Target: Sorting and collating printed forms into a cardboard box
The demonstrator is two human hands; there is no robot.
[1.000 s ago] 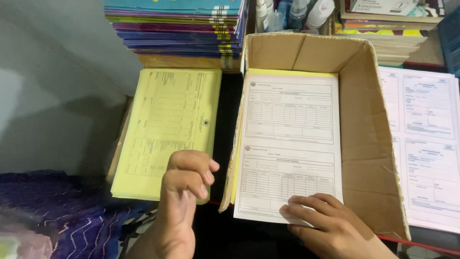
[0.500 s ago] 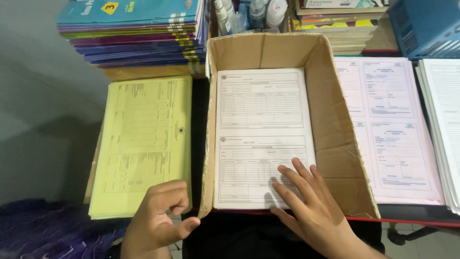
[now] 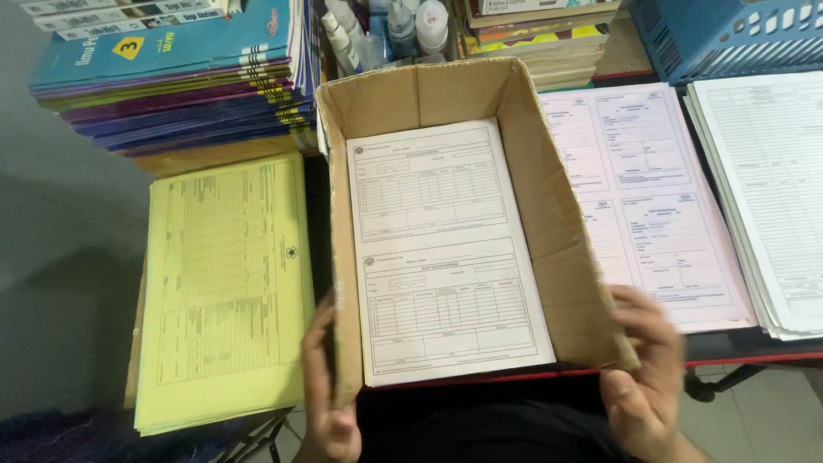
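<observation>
I see both hands on an open cardboard box [image 3: 561, 249] that sits in the middle of the table, its near end open toward me. My left hand [image 3: 330, 386] wraps the near end of the box's left wall: the fingers [image 3: 310, 343] lie flat along the outside of that wall, curled around the cardboard edge, so the wall sits between them and the palm. My right hand [image 3: 647, 369] grips the near end of the right wall the same way, fingers [image 3: 639, 313] bent over the top edge and pressed against the cardboard. Both hands are closed on the box, 1 per side.

Inside the box lies a white form [image 3: 441, 249], flat on the bottom, filling most of the floor; its near edge lies between my 2 hands, and neither hand touches it.

Just left of the box lies a yellow stack [image 3: 227, 291] of printed sheets, with my left hand beside its near right corner. Right of the box lie pink forms [image 3: 651, 197], then a white pile [image 3: 767, 189]. Behind are stacked books [image 3: 180, 77], some bottles [image 3: 386, 30] and a blue crate [image 3: 729, 34].
</observation>
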